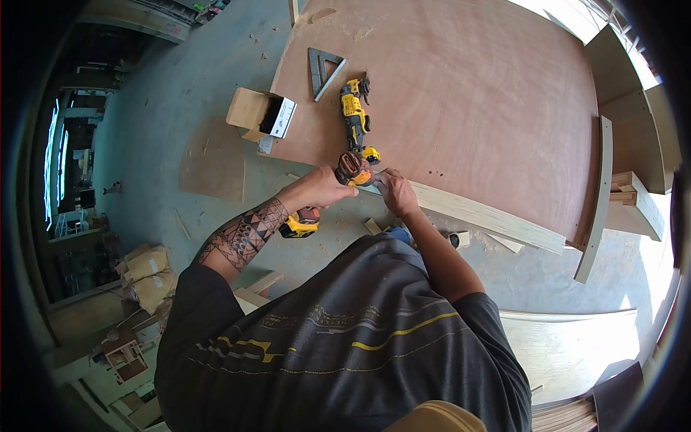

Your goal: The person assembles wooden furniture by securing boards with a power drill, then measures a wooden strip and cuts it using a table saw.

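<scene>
My left hand (322, 189) is wrapped round the grip of a cordless drill (353, 170), which has a worn orange and black body. Its yellow battery (299, 225) shows below my wrist. My right hand (397, 193) is closed at the drill's front end, by the near end of a pale wooden batten (482, 216). What its fingertips pinch is too small to make out. Just beyond the drill, a yellow and black power tool (353, 108) lies on a large plywood sheet (461, 93).
A speed square (324, 72) and an opened cardboard box (259, 115) sit at the sheet's left side. Another batten (596, 201) stands along the right edge, near plywood boxes (630, 129). Wood offcuts (504, 243) and sawdust litter the floor. Paper bags (150, 272) are at left.
</scene>
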The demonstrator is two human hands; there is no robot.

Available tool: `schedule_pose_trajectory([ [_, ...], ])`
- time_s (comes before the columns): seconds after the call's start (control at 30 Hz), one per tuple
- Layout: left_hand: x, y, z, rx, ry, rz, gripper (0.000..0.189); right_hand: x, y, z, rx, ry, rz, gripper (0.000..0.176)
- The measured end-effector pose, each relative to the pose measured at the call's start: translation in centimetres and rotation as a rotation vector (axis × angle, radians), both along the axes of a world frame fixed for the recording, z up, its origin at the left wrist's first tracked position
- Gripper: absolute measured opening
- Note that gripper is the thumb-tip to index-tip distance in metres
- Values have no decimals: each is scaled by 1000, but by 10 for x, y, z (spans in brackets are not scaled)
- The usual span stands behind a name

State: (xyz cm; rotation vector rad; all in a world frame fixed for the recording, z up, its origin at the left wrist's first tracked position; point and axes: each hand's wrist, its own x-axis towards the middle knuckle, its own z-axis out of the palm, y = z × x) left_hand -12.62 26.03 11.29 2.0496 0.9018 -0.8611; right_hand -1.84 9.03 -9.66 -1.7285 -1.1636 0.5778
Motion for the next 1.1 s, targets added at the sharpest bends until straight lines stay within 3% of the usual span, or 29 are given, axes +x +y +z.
schedule_pose_trajectory([
  [0.23,14,4,-8,46,103,-78,43,1,-1,1,-23,18,6,23],
  [0.3,15,5,-9,54,102,-125,42,1,-5,10,-66,45,31,40],
  [0.33,15,4,-9,56,103,-129,42,-2,-8,18,-64,46,27,40],
  [0.4,15,2,-5,86,55,-145,42,-10,-12,29,-61,-179,-29,56],
  [0.5,17,1,2,79,76,-151,42,-22,-5,19,-145,-356,-94,58],
  [0.7,11,6,-4,84,-72,-183,43,-19,3,7,-126,-414,-110,57],
  [1.1,11,6,-1,99,-57,-162,47,-19,-1,17,-96,-412,-110,64],
])
